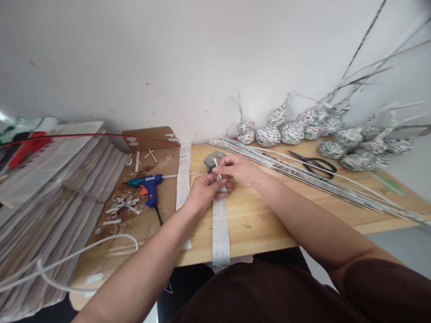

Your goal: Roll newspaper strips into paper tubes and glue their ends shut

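Between my two hands is a newspaper strip (221, 229), its upper end narrowed to a rolled point and its flat lower end hanging past the table's front edge. My left hand (206, 190) is closed on the strip just below the rolled tip. Above it, my right hand (235, 169) pinches the thin tip between thumb and fingers. A grey crumpled cloth or sponge (212, 158) lies right behind the hands. Left of them, another newspaper strip (183, 179) lies flat on the table.
A blue glue gun (150, 185) and paper scraps (126, 204) lie on cardboard at left, beside stacked newspapers (67, 197). At right are rolled paper sticks (289, 170), black scissors (316, 166) and several woven paper gourds (276, 128) along the wall. A white cable (94, 244) loops at front left.
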